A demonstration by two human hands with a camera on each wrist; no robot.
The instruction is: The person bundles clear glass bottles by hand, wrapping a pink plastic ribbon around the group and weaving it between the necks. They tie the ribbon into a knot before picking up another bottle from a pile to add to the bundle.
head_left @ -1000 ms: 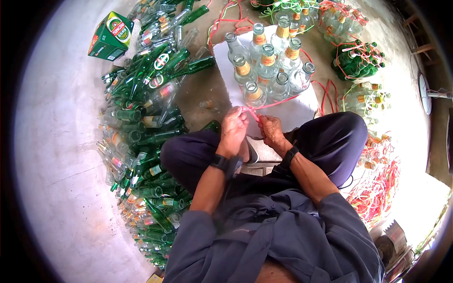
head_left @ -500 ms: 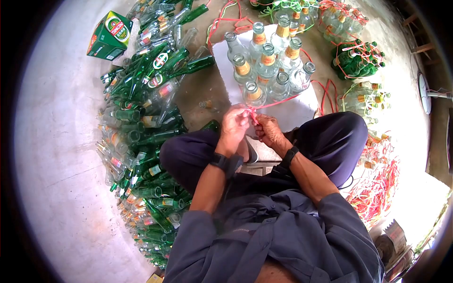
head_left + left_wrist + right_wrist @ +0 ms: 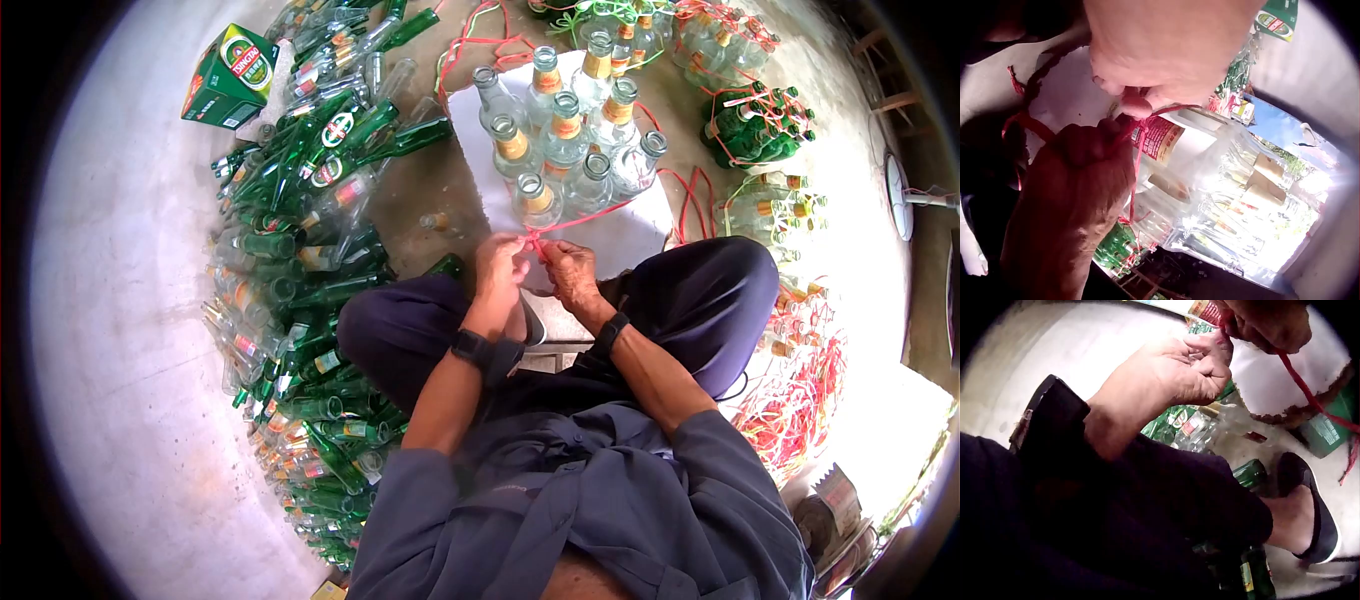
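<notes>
Clear glass bottles (image 3: 566,146), several with yellow neck labels, stand in a cluster on a white board (image 3: 465,135). A red plastic string (image 3: 598,213) runs round the near side of the cluster to a small knot (image 3: 1144,125) in front of it. At the knot, my left hand (image 3: 497,268) pinches the string between thumb and curled fingers. Close beside it, my right hand (image 3: 572,272) grips the string; a loose length (image 3: 1300,384) trails from that fist in the right wrist view. The fingertips partly hide the string between the hands.
Green and clear bottles (image 3: 330,290) lie heaped along the left, with a green beer carton (image 3: 232,80) behind. String-tied bundles of bottles (image 3: 755,130) stand at right, above a tangle of red string (image 3: 800,410). My bent knees (image 3: 400,325) flank the board's near edge.
The string that was stretched between my hands is now drawn into a small knot by the nearest bottle. My left hand has turned and dropped slightly; my right hand remains close to it.
</notes>
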